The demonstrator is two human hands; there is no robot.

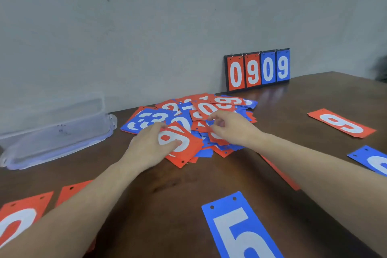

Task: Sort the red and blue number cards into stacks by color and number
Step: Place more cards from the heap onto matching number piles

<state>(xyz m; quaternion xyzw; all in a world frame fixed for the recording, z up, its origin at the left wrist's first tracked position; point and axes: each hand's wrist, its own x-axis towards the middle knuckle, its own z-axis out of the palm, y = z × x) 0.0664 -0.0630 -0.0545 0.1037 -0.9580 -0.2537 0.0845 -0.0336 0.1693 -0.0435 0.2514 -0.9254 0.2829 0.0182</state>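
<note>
Both hands (152, 144) (232, 125) amid card pile (209, 109)

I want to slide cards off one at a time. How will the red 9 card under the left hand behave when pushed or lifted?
The red 9 card looks thin, flat and glossy, so probably light and apt to slide. It lies on the loose pile, so pushing may drag neighbours along.
</note>
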